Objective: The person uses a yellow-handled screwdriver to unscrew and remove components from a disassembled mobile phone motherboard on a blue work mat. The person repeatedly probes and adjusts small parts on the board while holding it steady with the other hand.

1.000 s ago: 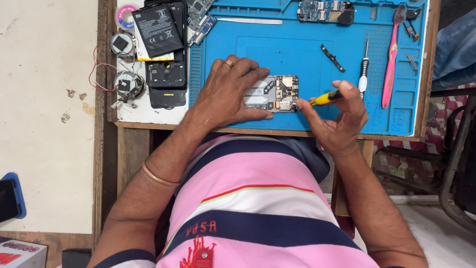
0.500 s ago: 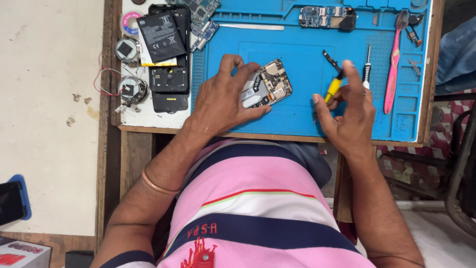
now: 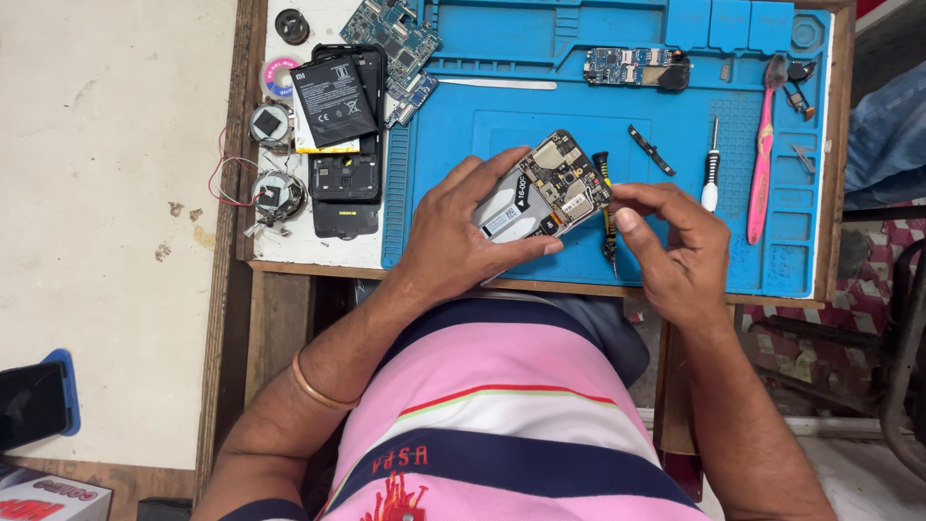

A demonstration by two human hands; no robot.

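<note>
Opened smartphone with its back cover off, grey battery and bare circuit board showing (image 3: 542,198), sits over the middle of the wide blue silicone repair mat (image 3: 502,125) that covers most of the wooden table (image 3: 289,309), toward the table's near edge. Its long axis runs diagonally, the board end pointing up toward the far right corner of the table, the battery end down toward the near left. The left hand (image 3: 458,232) grips it, fingers closed round the lower battery half with the thumb along the near side. The right hand (image 3: 675,246) is at the board end, its fingers (image 3: 627,198) pinched together just beside the corner; whether they hold some tiny part I cannot tell. A yellow-and-black screwdriver (image 3: 606,217) lies on the mat between the hands. The phone looks light and stiff but fragile: exposed board, connectors and thin flex parts should not be pressed, so the frame edges look like the safe hold. Off the mat's left edge a black rectangular loose battery (image 3: 333,101) rests on a dark phone shell, and a pink plastic toothbrush (image 3: 762,154) lies near the right edge.
</note>
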